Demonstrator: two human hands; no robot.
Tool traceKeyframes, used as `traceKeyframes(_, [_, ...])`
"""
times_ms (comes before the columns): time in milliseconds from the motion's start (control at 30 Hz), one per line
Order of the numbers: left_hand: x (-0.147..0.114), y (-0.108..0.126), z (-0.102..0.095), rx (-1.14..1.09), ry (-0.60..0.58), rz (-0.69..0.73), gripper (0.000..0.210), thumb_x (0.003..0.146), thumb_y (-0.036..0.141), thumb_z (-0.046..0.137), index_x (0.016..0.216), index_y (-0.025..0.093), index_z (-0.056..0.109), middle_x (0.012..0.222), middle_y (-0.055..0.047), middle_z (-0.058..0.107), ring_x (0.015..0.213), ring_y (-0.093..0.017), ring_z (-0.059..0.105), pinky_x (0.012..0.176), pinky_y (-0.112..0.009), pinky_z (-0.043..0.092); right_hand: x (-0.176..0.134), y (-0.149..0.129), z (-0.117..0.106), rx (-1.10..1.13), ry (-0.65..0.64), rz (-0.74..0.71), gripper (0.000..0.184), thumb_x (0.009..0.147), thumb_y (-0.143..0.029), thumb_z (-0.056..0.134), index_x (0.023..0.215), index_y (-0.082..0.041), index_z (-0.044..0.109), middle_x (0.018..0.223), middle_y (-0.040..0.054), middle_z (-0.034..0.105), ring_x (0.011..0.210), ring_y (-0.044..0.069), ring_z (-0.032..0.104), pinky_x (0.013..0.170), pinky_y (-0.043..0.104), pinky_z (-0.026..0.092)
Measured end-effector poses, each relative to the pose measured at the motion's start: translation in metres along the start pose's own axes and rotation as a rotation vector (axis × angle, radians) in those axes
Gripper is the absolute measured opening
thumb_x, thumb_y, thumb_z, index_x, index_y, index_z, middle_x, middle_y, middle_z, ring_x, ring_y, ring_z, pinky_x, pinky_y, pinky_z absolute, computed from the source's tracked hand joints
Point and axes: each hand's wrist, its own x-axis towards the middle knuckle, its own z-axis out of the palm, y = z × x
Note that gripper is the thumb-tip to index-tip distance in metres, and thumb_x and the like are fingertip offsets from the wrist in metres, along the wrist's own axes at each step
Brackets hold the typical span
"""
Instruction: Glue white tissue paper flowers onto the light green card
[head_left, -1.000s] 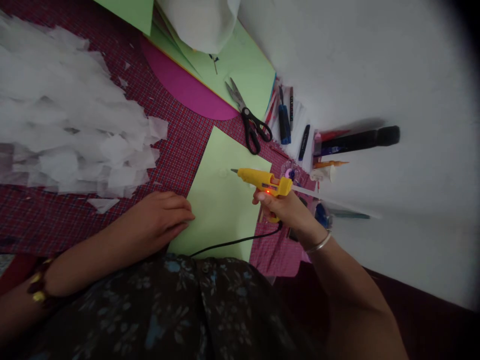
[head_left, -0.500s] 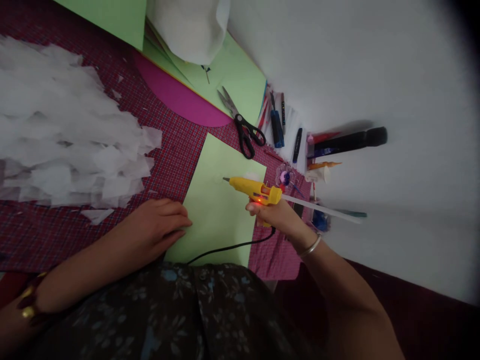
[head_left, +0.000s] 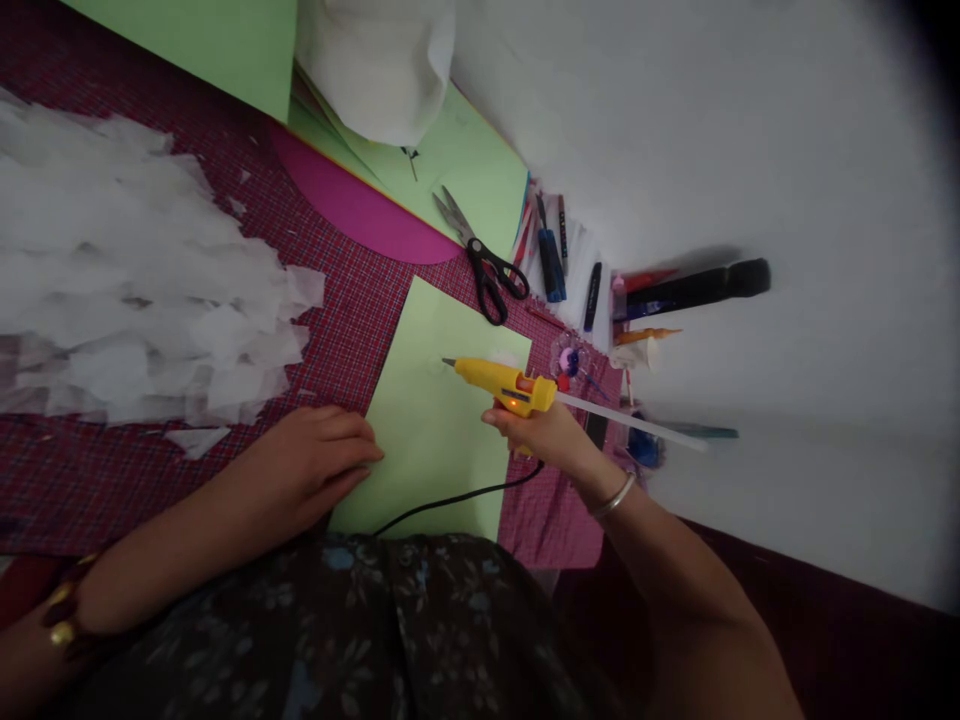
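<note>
My right hand [head_left: 536,432] is wrapped around the handle of a yellow hot glue gun [head_left: 499,382] with a glowing light on its side. A long translucent glue stick [head_left: 630,415] juts from its back end. The metal nozzle points left over a light green sheet of paper [head_left: 431,440]; whether it touches the sheet I cannot tell. At the sheet's left edge, my left hand [head_left: 330,460] lies flat with fingers stretched out, fingertips on the paper. A black cord [head_left: 450,498] runs from the gun across the sheet towards my body.
White tissue-like pieces [head_left: 142,280] cover the checked cloth on the left. Black-handled scissors [head_left: 487,265] lie beyond the sheet, partly over a magenta paper [head_left: 360,215]. Several pens and a blue-handled tool [head_left: 551,262] lie near the white wall [head_left: 750,150]. A white cloth-like item [head_left: 382,70] stands at the back.
The glue gun's nozzle has shifted very slightly left over the sheet. My left hand keeps its place, and the whole view has tilted a little.
</note>
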Motion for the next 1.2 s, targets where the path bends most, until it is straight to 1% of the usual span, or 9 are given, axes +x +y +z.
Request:
traceKeyframes(100, [-0.0002, -0.0007, -0.0004, -0.006, 0.007, 0.006, 0.024, 0.098, 0.025, 0.046, 0.103, 0.02, 0.068, 0.1, -0.004, 0.067, 0.09, -0.018, 0.058, 0.078, -0.033, 0.038, 0.0028, 0.0024, 0.0009, -0.073, 0.034, -0.008, 0.03, 0.071, -0.042, 0.069, 0.07, -0.021, 0.047, 0.056, -0.0057, 0.046, 0.046, 0.008, 0.045, 0.042, 0.023, 0.04])
traceKeyframes(200, [0.0001, -0.0004, -0.0007, -0.004, 0.008, -0.001, 0.025, 0.099, 0.025, 0.044, 0.102, 0.02, 0.069, 0.099, -0.004, 0.067, 0.09, -0.018, 0.058, 0.078, -0.033, 0.038, 0.0021, 0.0017, -0.0001, -0.142, 0.026, -0.028, 0.033, 0.072, -0.045, 0.068, 0.066, -0.021, 0.045, 0.053, -0.0053, 0.045, 0.046, 0.008, 0.045, 0.042, 0.023, 0.04])
traceKeyframes(400, [0.0017, 0.0007, -0.001, -0.014, 0.022, 0.002, 0.024, 0.098, 0.026, 0.046, 0.1, 0.02, 0.069, 0.098, -0.004, 0.068, 0.089, -0.018, 0.059, 0.078, -0.032, 0.04, -0.0046, -0.0037, -0.0036, -0.082, -0.07, -0.049, 0.026, 0.075, -0.043, 0.065, 0.078, -0.019, 0.056, 0.057, -0.0055, 0.049, 0.046, 0.006, 0.044, 0.043, 0.021, 0.04])
traceKeyframes(500, [0.0021, 0.001, -0.0013, -0.014, 0.035, 0.012, 0.024, 0.098, 0.026, 0.046, 0.099, 0.02, 0.07, 0.097, -0.005, 0.068, 0.087, -0.018, 0.059, 0.077, -0.033, 0.042, -0.0066, -0.0039, -0.0027, -0.032, -0.05, -0.036, 0.025, 0.076, -0.042, 0.065, 0.081, -0.019, 0.055, 0.054, -0.0067, 0.046, 0.044, 0.006, 0.042, 0.042, 0.021, 0.038])
traceKeyframes(833, [0.0017, 0.0018, -0.001, -0.008, 0.017, -0.014, 0.023, 0.097, 0.026, 0.047, 0.1, 0.021, 0.07, 0.098, -0.004, 0.068, 0.089, -0.018, 0.059, 0.08, -0.033, 0.041, -0.0025, 0.0018, 0.0005, -0.056, -0.01, -0.079, 0.028, 0.074, -0.043, 0.07, 0.073, -0.021, 0.052, 0.057, -0.0052, 0.048, 0.045, 0.007, 0.042, 0.043, 0.023, 0.037])
traceKeyframes(933, [0.0016, 0.002, -0.0013, -0.006, 0.005, -0.019, 0.024, 0.098, 0.026, 0.046, 0.101, 0.021, 0.069, 0.099, -0.004, 0.067, 0.09, -0.018, 0.059, 0.08, -0.032, 0.039, -0.0042, -0.0026, -0.0003, -0.037, -0.05, -0.086, 0.03, 0.073, -0.043, 0.07, 0.069, -0.02, 0.051, 0.055, -0.0059, 0.045, 0.045, 0.007, 0.041, 0.044, 0.023, 0.037])
traceKeyframes(1000, [0.0013, 0.0022, -0.0015, -0.003, -0.002, -0.02, 0.024, 0.099, 0.026, 0.045, 0.101, 0.021, 0.069, 0.099, -0.004, 0.067, 0.091, -0.018, 0.058, 0.08, -0.032, 0.038, -0.0057, -0.0042, -0.0003, -0.012, -0.089, -0.072, 0.028, 0.074, -0.043, 0.069, 0.074, -0.019, 0.055, 0.059, -0.0051, 0.048, 0.046, 0.006, 0.04, 0.044, 0.022, 0.037])
traceKeyframes(1100, [0.0009, 0.0022, -0.0017, 0.001, -0.002, -0.014, 0.024, 0.099, 0.026, 0.045, 0.101, 0.02, 0.068, 0.099, -0.004, 0.067, 0.09, -0.018, 0.058, 0.08, -0.032, 0.038, -0.0065, -0.002, 0.0007, 0.021, -0.069, -0.035, 0.027, 0.075, -0.042, 0.067, 0.086, -0.019, 0.059, 0.066, -0.0038, 0.053, 0.046, 0.005, 0.038, 0.042, 0.022, 0.036])
traceKeyframes(1200, [0.0012, 0.0019, -0.0016, -0.002, 0.014, -0.001, 0.023, 0.098, 0.025, 0.046, 0.1, 0.02, 0.068, 0.098, -0.004, 0.067, 0.089, -0.018, 0.058, 0.078, -0.032, 0.039, -0.0053, 0.0031, 0.0026, 0.013, -0.057, -0.04, 0.027, 0.076, -0.044, 0.067, 0.081, -0.02, 0.055, 0.06, -0.0053, 0.049, 0.046, 0.006, 0.038, 0.042, 0.021, 0.035])
